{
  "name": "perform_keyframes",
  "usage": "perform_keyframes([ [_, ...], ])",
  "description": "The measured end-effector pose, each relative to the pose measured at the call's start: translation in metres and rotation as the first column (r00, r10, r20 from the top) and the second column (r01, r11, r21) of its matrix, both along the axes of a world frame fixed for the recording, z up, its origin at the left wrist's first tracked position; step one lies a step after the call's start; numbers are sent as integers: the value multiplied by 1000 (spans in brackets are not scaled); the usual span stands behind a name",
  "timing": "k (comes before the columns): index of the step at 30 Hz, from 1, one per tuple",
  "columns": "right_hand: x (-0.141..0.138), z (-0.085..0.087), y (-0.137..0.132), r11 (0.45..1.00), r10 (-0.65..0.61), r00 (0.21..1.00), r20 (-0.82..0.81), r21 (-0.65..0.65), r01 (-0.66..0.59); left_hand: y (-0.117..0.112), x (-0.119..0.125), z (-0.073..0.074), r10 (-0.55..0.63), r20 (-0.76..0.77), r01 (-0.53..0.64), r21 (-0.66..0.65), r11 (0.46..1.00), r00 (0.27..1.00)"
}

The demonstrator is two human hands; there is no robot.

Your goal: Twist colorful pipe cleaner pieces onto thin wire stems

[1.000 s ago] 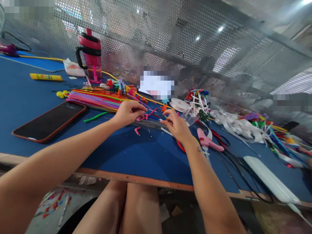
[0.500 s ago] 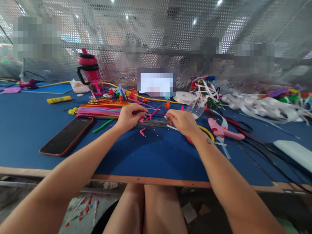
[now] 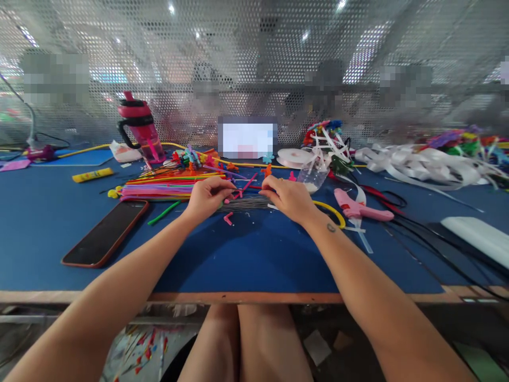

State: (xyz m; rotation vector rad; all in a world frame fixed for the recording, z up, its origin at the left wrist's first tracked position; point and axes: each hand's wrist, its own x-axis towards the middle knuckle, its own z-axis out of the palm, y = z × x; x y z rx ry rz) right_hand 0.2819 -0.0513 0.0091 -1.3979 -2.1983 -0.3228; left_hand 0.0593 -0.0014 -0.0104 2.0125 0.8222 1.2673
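Observation:
My left hand [image 3: 207, 200] is closed in a pinch over the middle of the table, palm side partly hidden. Whatever lies between its fingertips is too small to make out. A bright pink pipe cleaner piece [image 3: 249, 182] shows just beyond these fingertips. Facing it across a small gap, my right hand [image 3: 289, 199] has thumb and fingers drawn together, and anything held there is also unclear. Beneath both hands runs a bundle of thin grey wires [image 3: 250, 203]. A short bent pink piece [image 3: 228, 218] lies in front of the wires.
Coloured pipe cleaners [image 3: 155, 191] lie left, beside a phone [image 3: 106, 233] and green piece [image 3: 164, 213]. A pink bottle [image 3: 142, 130] and yellow tube [image 3: 93, 175] stand farther back. Right are a pink glue gun [image 3: 360, 206], white ribbon [image 3: 421, 164] and a ribbon roll [image 3: 295, 157].
My right hand has come slightly closer to the left, its fingers less curled. My left hand keeps its pinch. The whole view has shifted a little.

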Motion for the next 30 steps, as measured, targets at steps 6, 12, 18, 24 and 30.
perform_keyframes([
  [6, 0, 0, 0, 998, -59, 998, 26, 24, 58, -1, 1, 1, -25, 16, 25, -24, 999, 1000],
  [12, -1, 0, -1, 998, -67, 998, 14, 10, 67, -1, 0, 3, -40, 24, 41, -22, 999, 999],
  [18, 1, 0, 0, 998, -62, 998, 8, 3, 62, 0, -1, 5, -61, 23, 61, 18, 998, 998],
  [24, 1, 1, 1, 996, 14, 995, -95, -84, -22, -2, -3, 10, 15, -83, 2, 205, 979, 996],
  [30, 1, 4, -1, 963, 82, 965, -251, -229, -142, -6, -3, 11, 47, -58, -31, 254, 967, 997],
])
